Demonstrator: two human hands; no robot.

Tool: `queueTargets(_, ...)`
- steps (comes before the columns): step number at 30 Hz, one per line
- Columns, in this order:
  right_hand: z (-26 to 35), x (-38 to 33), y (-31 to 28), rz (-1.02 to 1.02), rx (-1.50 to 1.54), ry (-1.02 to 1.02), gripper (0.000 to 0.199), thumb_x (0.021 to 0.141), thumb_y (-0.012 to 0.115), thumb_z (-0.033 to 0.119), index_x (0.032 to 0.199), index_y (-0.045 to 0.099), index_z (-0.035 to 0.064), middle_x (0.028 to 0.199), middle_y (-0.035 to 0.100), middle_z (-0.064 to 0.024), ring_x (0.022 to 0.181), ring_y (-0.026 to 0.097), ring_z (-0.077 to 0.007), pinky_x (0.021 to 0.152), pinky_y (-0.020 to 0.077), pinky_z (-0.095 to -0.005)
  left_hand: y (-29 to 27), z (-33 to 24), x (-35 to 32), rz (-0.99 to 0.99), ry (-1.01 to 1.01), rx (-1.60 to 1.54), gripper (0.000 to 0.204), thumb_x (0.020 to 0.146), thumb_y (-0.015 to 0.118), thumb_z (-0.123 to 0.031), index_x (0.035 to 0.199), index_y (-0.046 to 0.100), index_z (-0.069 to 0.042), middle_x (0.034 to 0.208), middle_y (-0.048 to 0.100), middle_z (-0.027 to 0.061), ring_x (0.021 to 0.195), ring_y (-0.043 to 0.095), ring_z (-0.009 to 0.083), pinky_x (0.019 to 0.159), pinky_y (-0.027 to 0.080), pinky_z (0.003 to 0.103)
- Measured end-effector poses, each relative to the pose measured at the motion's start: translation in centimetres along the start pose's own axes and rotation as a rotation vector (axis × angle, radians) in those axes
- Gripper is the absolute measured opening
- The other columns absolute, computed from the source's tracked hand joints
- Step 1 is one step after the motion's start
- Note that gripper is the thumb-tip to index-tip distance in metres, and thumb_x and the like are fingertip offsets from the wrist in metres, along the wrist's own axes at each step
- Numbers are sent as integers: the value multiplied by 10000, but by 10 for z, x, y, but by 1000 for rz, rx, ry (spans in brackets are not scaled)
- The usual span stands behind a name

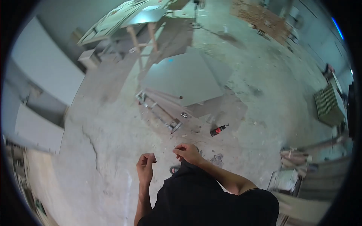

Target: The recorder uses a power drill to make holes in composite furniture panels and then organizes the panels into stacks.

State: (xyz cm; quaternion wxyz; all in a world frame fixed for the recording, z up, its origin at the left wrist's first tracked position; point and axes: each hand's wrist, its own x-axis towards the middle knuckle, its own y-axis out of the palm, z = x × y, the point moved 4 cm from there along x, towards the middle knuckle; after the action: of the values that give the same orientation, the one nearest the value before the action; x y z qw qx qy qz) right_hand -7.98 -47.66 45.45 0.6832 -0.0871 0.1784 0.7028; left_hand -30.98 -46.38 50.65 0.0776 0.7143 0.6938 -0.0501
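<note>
Fingers of both the left hand [145,165] and right hand [187,153] curl loosely, seemingly empty, above the dusty concrete floor [113,128], with the red-and-black cordless drill [218,130] lying at one o'clock.

Both hands, left hand [145,162] and right hand [187,153], hang loosely curled and empty above the cracked concrete floor [109,135].

Black short-sleeved shirt, bare forearms, both hands [146,165] [187,152] ungloved, no watch or rings visible.

No packages, labels, signs, screens visible
</note>
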Motion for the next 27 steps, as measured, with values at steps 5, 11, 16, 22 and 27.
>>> queueTargets(5,5,-23,-21,-134,223,-31,265,991,695,219,1045,716,-40,855,714,-79,728,697,-157,572,572,-294,62,-13,14,315,299,448,198,941,742,-82,1126,717,-18,1038,736,99,900,711,183,826,555,308)
queueTargets(11,24,-37,-48,-167,386,-53,295,1030,635,268,1034,729,-11,922,735,-95,771,704,-181,643,579,-328,128,-31,21,439,656,502,266,855,794,-38,1114,735,-54,1054,744,123,881,739,262,767,585,345)
queueTargets(16,26,-23,-66,-174,420,-47,329,1033,627,292,1042,726,-22,911,737,-101,750,702,-188,630,581,-337,140,-31,32,404,714,538,221,838,793,-13,1053,765,-57,1003,762,108,879,740,275,774,579,348)
queueTargets(22,28,19,-83,-98,164,-67,391,1048,600,338,992,736,-24,865,731,-99,737,699,-176,613,578,-324,148,-28,53,340,726,593,185,819,807,-25,995,784,-77,966,765,99,877,736,277,771,570,359)
queueTargets(27,44,48,-107,-15,10,-46,452,1044,581,388,972,731,-33,823,712,-90,700,683,-169,593,569,-316,168,-30,77,263,791,671,128,816,813,-42,925,774,-96,922,752,80,861,720,282,764,558,376)
